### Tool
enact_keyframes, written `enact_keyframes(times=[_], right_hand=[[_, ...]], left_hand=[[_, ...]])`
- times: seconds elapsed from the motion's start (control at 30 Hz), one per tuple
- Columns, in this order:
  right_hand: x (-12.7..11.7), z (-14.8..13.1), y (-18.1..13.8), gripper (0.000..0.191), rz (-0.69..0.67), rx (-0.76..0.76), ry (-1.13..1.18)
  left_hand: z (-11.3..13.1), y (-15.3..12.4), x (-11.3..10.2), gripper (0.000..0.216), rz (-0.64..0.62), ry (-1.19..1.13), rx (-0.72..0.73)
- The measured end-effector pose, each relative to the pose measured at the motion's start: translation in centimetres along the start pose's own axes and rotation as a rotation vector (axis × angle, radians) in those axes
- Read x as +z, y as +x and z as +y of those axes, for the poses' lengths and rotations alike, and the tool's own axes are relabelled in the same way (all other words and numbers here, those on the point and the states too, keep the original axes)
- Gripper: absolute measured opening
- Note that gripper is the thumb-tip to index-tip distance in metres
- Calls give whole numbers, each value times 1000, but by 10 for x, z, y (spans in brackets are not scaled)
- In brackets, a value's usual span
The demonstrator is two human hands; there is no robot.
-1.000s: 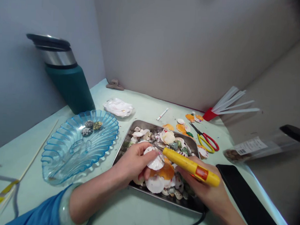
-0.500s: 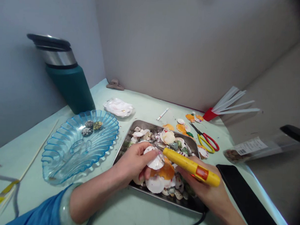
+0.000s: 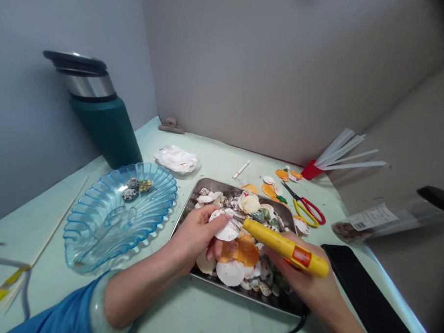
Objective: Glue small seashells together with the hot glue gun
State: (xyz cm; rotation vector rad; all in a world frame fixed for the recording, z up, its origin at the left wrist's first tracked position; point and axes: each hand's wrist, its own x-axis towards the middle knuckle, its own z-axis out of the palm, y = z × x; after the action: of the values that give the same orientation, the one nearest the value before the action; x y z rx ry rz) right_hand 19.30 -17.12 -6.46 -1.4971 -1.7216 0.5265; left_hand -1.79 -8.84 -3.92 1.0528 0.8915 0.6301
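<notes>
Over the metal tray [image 3: 183,215], my left hand [image 3: 201,234] pinches a white scallop shell [image 3: 226,229] between thumb and fingers. My right hand [image 3: 302,268] is wrapped round a yellow glue gun [image 3: 277,242] with a red switch. Its metal nozzle points left, close to the shell's upper right edge; I cannot tell whether they touch. Beneath both hands the tray is heaped with shells, among them an orange scallop shell [image 3: 248,251] and another white shell [image 3: 230,273]. My right palm and some fingers are hidden behind the gun.
Left: a blue shell-shaped dish [image 3: 120,226] with three small spiky shells, and a teal bottle [image 3: 106,127]. Behind the tray: a plastic-wrapped packet [image 3: 176,159]. Right: scissors [image 3: 306,209], a red cup [image 3: 310,170] of glue sticks, a plastic bag [image 3: 374,222] and a black slab [image 3: 367,290].
My left hand has lifted the white shell slightly up and left, uncovering more of the orange shells below. The glue gun stays at nearly the same place.
</notes>
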Motion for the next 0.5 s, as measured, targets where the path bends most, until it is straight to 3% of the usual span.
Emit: enact_keyframes(times=[0.27,0.5], right_hand=[[-1,0,-1,11,18,1,-38],[-1,2,-1,11,195,41,94]], left_hand=[[-3,2,-2,25,36,-50,28],[0,0,0,26,40,1,5]])
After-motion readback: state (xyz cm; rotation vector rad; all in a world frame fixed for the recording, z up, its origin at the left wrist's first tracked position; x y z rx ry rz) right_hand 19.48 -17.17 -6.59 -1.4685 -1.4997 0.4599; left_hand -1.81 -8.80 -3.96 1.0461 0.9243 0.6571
